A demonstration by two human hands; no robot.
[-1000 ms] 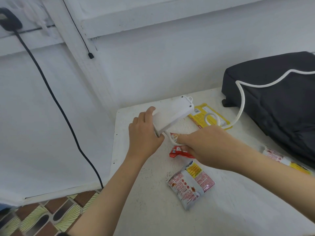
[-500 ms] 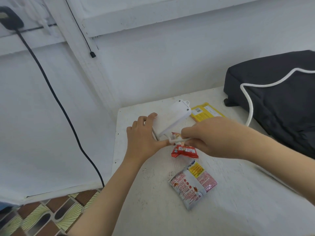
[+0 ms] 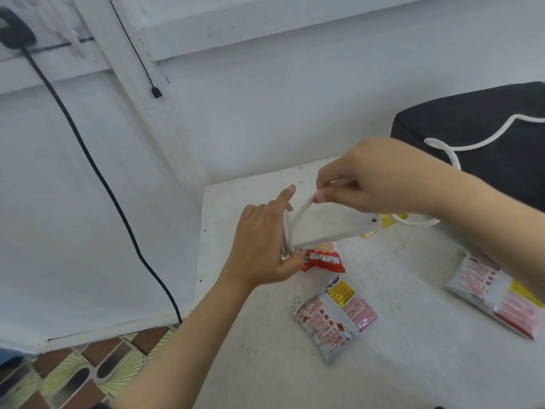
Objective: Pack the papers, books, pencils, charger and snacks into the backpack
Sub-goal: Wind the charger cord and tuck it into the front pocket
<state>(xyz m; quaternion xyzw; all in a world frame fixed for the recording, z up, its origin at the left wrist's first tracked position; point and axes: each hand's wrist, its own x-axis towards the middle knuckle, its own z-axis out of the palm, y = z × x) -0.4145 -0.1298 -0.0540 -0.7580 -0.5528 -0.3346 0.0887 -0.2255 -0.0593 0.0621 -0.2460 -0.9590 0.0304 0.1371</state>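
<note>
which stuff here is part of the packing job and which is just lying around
Part of the job: charger in the left hand; its white cable, pinched by the right hand; red snack packet; silver snack packet; far-right snack packet; yellow packet; black backpack.

Just lying about: thick black wall cable; thin black cord; floor tiles.

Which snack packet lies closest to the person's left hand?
The small red packet, right beside the left hand; the white-and-pink packets lie farther off.
</note>
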